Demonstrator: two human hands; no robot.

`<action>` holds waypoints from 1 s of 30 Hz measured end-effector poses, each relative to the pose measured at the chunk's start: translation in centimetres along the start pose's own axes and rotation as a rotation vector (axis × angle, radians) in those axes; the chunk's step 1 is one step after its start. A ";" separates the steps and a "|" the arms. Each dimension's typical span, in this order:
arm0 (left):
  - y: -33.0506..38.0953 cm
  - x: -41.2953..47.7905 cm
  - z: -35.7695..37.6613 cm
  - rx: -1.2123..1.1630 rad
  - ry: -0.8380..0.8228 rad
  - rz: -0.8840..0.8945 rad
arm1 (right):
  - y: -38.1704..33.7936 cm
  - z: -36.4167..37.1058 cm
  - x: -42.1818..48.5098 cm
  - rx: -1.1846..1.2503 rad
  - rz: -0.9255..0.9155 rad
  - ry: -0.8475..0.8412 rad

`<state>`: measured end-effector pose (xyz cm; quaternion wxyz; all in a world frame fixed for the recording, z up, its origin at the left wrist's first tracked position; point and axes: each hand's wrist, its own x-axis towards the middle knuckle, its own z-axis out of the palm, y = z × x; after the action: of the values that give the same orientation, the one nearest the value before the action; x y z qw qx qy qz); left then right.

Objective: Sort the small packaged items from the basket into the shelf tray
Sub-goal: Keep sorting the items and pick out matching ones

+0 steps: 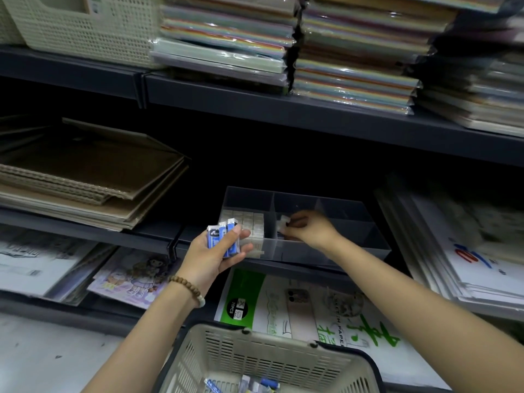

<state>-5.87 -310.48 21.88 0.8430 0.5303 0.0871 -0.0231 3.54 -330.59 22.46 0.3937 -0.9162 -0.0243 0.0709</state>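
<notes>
While flattened cardboard sheets (85,177) lie stacked on the dark shelf at far left, a person's left hand (215,256), a beaded bracelet (188,289) at its wrist, hovers in front of the shelf edge with fingers and thumb wrapped round a clutch of small blue-and-white packs (224,236) held upright. Just beyond that hand, rows of pale packs (249,225) stand side by side, filling the left compartment of the clear divided shelf tray (371,239). Below, at the bottom edge of the picture, sits the beige slotted basket (255,358), with a few more packaged items (255,385) lying loose on its floor. Behind the basket a green-and-white pack of sketch paper (297,307) lies flat on the lowest shelf. Farther right, the right hand (309,229) reaches over the tray's front wall into the next compartment, just past the divider, its fingertips pinching a small white pack (283,222). Large white sheets (467,268) lean in a pile at far right.
</notes>
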 end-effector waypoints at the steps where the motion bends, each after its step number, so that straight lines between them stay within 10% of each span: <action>1: 0.0 0.0 0.1 -0.001 0.000 -0.003 | 0.0 -0.2 0.1 0.009 0.033 -0.026; 9: -0.6 -0.1 0.0 0.034 0.007 -0.022 | -1.1 -1.1 0.0 0.084 0.226 -0.320; 18: -0.6 0.0 0.3 0.017 -0.034 -0.049 | -1.2 -0.3 0.5 0.073 0.207 -0.279; 28: -0.8 -0.4 0.9 -0.118 -0.113 -0.189 | -1.8 -1.5 -2.5 0.080 -0.149 0.089; 30: -1.0 -0.6 1.2 -0.084 -0.154 -0.201 | -2.5 -1.0 -4.2 0.214 -0.207 -0.086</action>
<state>-6.43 -312.07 21.61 0.8620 0.4799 0.0756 -0.1444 -0.39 -330.00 25.45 0.4928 -0.8577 -0.1281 0.0714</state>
